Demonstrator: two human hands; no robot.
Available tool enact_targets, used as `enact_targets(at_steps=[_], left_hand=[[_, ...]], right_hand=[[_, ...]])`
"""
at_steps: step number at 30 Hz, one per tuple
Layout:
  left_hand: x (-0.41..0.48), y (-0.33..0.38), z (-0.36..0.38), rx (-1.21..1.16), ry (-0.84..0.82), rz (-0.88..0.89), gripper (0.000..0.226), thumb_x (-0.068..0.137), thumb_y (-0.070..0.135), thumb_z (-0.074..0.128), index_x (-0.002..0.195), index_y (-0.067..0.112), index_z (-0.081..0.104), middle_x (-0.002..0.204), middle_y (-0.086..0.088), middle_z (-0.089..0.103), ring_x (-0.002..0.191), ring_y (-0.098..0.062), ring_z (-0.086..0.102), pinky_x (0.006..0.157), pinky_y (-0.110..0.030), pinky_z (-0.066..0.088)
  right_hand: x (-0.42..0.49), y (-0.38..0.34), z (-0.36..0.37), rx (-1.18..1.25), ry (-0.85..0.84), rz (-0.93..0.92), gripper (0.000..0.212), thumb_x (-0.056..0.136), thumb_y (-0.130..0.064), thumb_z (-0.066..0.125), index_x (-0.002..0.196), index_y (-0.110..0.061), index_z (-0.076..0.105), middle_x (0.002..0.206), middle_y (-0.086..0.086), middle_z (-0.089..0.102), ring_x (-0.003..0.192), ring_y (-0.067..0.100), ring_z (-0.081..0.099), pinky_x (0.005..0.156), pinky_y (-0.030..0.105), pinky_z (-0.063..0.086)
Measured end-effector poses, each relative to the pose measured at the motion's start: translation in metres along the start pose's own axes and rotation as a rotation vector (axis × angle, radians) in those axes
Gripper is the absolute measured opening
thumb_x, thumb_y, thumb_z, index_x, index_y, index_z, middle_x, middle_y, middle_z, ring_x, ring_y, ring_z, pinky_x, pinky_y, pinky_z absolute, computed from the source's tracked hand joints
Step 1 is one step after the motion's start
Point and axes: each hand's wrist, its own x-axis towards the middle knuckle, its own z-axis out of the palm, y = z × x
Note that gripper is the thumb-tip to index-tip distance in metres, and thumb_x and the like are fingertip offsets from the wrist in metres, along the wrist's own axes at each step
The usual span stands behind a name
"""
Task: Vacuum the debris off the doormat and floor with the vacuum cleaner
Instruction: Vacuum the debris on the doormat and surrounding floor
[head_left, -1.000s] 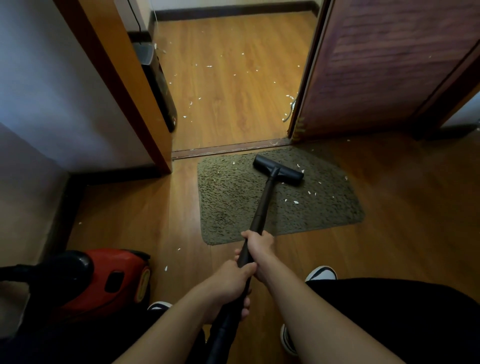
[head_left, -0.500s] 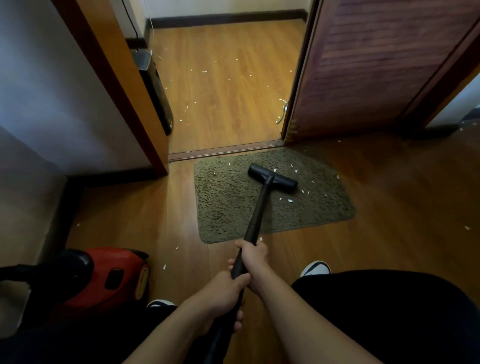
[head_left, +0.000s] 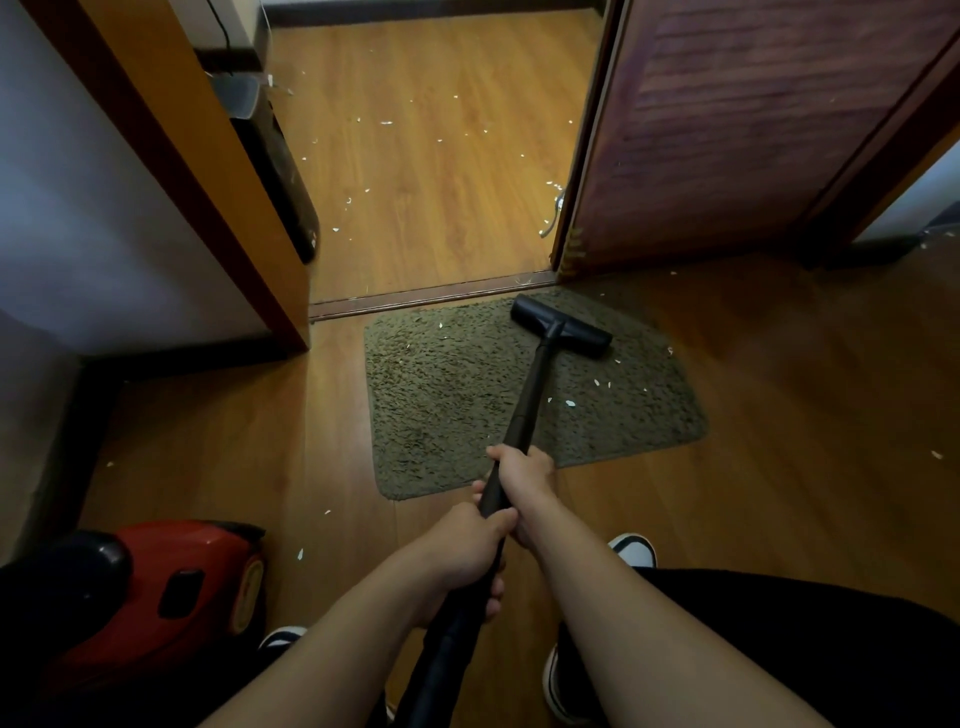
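Note:
An olive shaggy doormat (head_left: 457, 395) lies on the wooden floor before a doorway. The black vacuum nozzle (head_left: 561, 326) rests on the mat's far right part, near the threshold. Its black wand (head_left: 530, 400) runs back to me. My right hand (head_left: 522, 475) grips the wand higher up, and my left hand (head_left: 460, 556) grips it just below. White debris flecks (head_left: 570, 402) dot the mat to the right of the wand, and more debris (head_left: 387, 123) lies on the floor past the doorway.
The red and black vacuum body (head_left: 156, 587) sits on the floor at my lower left. A wooden door frame (head_left: 218, 171) stands left, an open brown door (head_left: 727, 130) right. A black appliance (head_left: 280, 166) stands beyond the frame. My shoes (head_left: 634, 551) are below.
The nozzle has slid farther up the mat toward the threshold and the door. Both hands keep their grip on the wand.

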Motion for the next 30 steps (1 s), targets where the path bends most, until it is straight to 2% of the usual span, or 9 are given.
enact_targets(at_steps=[6, 19, 24, 30], left_hand=[[-0.02, -0.018, -0.003, -0.007, 0.006, -0.018, 0.009, 0.104, 0.033, 0.042, 0.097, 0.028, 0.043, 0.069, -0.007, 0.047, 0.041, -0.014, 0.047, 0.042, -0.024, 0.044], [-0.084, -0.091, -0.012, 0.045, -0.016, -0.051, 0.014, 0.104, 0.033, 0.042, 0.11, 0.02, 0.044, 0.072, -0.01, 0.051, 0.04, -0.015, 0.051, 0.041, -0.026, 0.046], [-0.091, -0.098, -0.012, 0.049, -0.043, -0.092, 0.017, 0.103, 0.034, 0.044, 0.113, 0.02, 0.043, 0.071, -0.01, 0.055, 0.042, -0.016, 0.053, 0.042, -0.027, 0.047], [-0.074, -0.077, -0.002, 0.08, -0.055, -0.077, 0.016, 0.103, 0.036, 0.043, 0.112, 0.024, 0.042, 0.074, -0.011, 0.054, 0.043, -0.017, 0.052, 0.044, -0.028, 0.048]], right_hand=[[-0.025, 0.012, 0.0, -0.023, -0.019, 0.019, 0.017, 0.096, -0.007, 0.062, 0.112, -0.003, 0.057, 0.064, 0.014, 0.059, 0.037, 0.022, 0.059, 0.036, 0.027, 0.049], [-0.105, 0.082, -0.002, -0.026, -0.089, 0.082, 0.025, 0.097, -0.013, 0.06, 0.121, -0.015, 0.053, 0.103, 0.023, 0.069, 0.046, 0.021, 0.066, 0.045, 0.029, 0.054], [-0.114, 0.092, -0.007, -0.025, -0.089, 0.076, 0.033, 0.098, -0.015, 0.061, 0.129, -0.014, 0.052, 0.106, 0.021, 0.068, 0.046, 0.019, 0.067, 0.045, 0.028, 0.054], [-0.094, 0.075, -0.018, 0.019, -0.03, 0.054, 0.027, 0.098, -0.017, 0.062, 0.123, -0.011, 0.055, 0.093, 0.018, 0.066, 0.043, 0.019, 0.065, 0.042, 0.027, 0.052]])
